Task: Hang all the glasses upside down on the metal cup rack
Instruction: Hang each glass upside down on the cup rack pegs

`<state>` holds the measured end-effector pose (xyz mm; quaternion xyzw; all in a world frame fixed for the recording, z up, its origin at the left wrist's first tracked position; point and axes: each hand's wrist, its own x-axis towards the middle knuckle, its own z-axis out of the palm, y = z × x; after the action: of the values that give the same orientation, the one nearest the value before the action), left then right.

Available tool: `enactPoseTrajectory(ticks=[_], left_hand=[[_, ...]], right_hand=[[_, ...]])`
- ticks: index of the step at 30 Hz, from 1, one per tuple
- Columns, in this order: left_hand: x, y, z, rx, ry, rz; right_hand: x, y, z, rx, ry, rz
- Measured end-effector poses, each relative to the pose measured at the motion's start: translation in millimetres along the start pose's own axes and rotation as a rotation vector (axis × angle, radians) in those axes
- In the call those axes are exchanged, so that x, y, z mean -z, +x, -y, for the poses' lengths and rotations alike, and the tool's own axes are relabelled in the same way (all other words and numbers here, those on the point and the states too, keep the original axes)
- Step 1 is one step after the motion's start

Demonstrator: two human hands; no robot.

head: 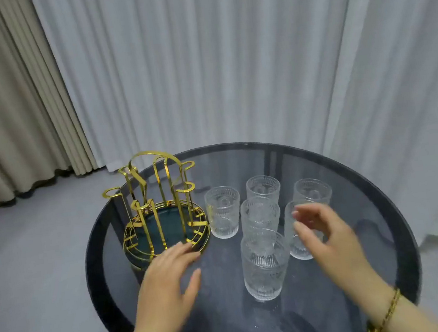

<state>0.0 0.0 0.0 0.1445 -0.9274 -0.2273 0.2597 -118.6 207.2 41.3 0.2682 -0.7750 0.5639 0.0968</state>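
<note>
I saw nothing hung yet: the gold rack [160, 211] stood bare, six glasses [263, 265] upright beside it on the table [351, 177]. My left hand [169, 285] hovered released; my right hand [329, 240] curled loosely, seemingly not yet gripping.

6 clear bumpy glasses [224, 216] stand right side up, bunched close together. Gold wire cup rack [162, 208] w/ dark green bottom stands just left of them, bare.

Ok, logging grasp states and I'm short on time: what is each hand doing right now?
Left hand: open, holding nothing, fingertips at the gold rack base.
Right hand: open, fingers curled beside a glass, not gripping.
</note>
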Motion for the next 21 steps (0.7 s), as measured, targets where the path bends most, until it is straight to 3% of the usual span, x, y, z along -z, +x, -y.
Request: enactPoseTrajectory(ticks=[4,7,12,21], left_hand=[[-26.6,-26.9,18.5,0.152,0.054,0.187],[-41.0,-30.7,25.6,0.138,0.146,0.253],[-47.3,-29.8,32.5,0.130,0.191,0.282],[-46.6,-30.9,30.8,0.150,0.185,0.300]], right_hand=[[-26.3,-49.9,-30.8,-0.222,0.140,0.084],[-42.7,-62.5,-48.2,-0.338,0.167,0.186],[-59.9,-59.6,-58.2,-0.349,0.109,0.248],[-74.2,-57.1,-61.4,-0.374,-0.155,0.101]])
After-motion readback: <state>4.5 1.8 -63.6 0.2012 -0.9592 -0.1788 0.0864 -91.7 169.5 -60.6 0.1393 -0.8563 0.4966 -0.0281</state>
